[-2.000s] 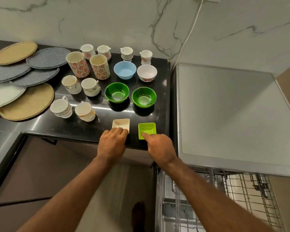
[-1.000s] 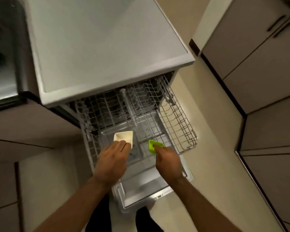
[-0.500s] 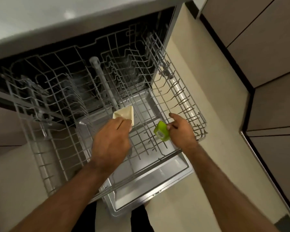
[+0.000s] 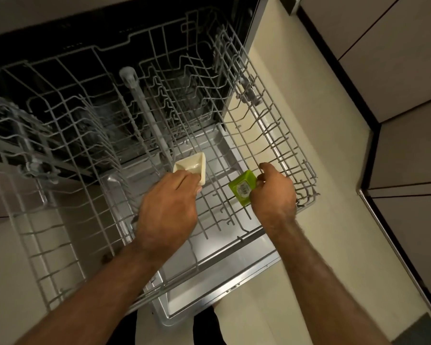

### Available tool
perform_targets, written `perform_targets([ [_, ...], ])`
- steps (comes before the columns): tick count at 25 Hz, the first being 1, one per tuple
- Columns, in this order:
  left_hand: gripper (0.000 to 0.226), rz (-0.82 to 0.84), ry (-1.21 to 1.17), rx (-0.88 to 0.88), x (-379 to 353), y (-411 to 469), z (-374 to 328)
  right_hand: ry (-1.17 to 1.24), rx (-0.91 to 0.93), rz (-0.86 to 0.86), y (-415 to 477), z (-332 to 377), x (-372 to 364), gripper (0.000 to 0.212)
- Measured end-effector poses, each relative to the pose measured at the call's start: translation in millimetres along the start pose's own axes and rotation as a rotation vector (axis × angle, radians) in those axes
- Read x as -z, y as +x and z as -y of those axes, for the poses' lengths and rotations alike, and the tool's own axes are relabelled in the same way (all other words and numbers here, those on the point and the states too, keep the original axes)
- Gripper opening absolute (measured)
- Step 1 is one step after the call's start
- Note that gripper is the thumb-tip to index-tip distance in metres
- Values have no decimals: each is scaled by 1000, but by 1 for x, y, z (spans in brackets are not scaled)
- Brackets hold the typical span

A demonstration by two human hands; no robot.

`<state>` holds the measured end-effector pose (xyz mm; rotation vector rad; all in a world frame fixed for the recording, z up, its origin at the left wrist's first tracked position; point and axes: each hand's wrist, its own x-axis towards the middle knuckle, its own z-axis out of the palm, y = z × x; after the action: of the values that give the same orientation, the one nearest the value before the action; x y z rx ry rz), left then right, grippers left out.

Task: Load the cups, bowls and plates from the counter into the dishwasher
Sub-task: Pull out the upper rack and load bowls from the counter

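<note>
Over the pulled-out rack (image 4: 279, 125) I have both hands low, one small square dish in each. Left hand (image 4: 168, 207) grips the cream dish (image 4: 192, 165) by its near edge, fingers curled over the rim. That dish is roughly level, open side up, just above the rack wires beside the centre spray tube (image 4: 144, 113).

Right hand (image 4: 274, 195) pinches the green dish (image 4: 243, 186), tipped on edge so its underside with a round sticker faces me. Its lower edge is down among the tines; cannot tell if it touches.

My read: the green one is tilted so it slots between tines and drains. The cream one is not yet turned and likely needs the same tilt before release. Both sit at the front of the rack, probably the nearest spot, leaving the deeper rows for bigger pieces. I see nothing else loaded, only bare wire.

Below is the open dishwasher door (image 4: 234, 277), shiny metal inner face. The tub is dark at the top. The floor (image 4: 309, 83) is pale beige, and grey-brown cabinets (image 4: 396, 58) with dark gaps run along the right. Counter and remaining cups, bowls and plates are out of view.
</note>
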<state>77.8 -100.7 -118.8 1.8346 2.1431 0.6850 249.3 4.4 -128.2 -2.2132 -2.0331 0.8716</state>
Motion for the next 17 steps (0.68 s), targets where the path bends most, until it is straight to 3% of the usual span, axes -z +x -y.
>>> perform_targets([
  [4,10,121,-150,30,5,4,-3,-30,220,-40,-7,2,8,58],
  [7,10,267,-260,108,5,11,1,179,486,265,-13,8,20,54],
  [9,10,339,-304,130,3,15,7,227,553,365,-7,6,19,45],
  [11,12,374,-379,170,2,17,9,302,553,375,0,5,19,38],
  [13,26,302,-453,195,3,19,7,436,478,393,6,7,24,38],
  [17,58,80,-517,373,8,25,7,565,131,314,23,15,23,37],
])
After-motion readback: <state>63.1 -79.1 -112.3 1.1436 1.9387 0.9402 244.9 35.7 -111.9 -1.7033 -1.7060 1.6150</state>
